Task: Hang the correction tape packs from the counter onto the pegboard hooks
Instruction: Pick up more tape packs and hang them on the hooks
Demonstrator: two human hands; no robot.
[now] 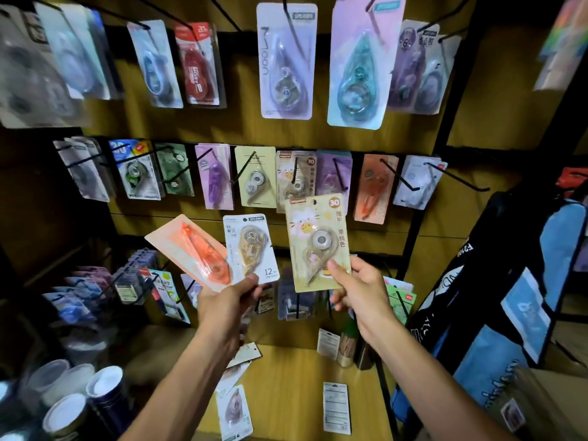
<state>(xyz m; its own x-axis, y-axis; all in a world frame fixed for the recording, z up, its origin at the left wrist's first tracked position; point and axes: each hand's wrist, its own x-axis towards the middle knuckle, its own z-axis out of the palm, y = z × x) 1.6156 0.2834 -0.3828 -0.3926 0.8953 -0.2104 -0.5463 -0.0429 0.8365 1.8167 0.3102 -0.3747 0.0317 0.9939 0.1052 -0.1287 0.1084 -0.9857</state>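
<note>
Both arms raised forward, left hand (229, 297) and right hand (356, 289) (fingers pinched closed).

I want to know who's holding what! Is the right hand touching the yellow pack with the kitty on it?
Touching. The head view shows the right hand pinching the yellow pack at its bottom edge, thumb pressed on the front of the card.

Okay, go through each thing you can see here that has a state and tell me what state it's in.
Left hand: gripping two packs, fanned.
Orange pack: held, tilted left.
White 12 m pack: held, about upright.
Right hand: gripping one pack by its bottom edge.
Cream cat pack: held upright, below the matching hung pack, not yet hooked.
Packs on the counter: lying flat, unhung.
</note>
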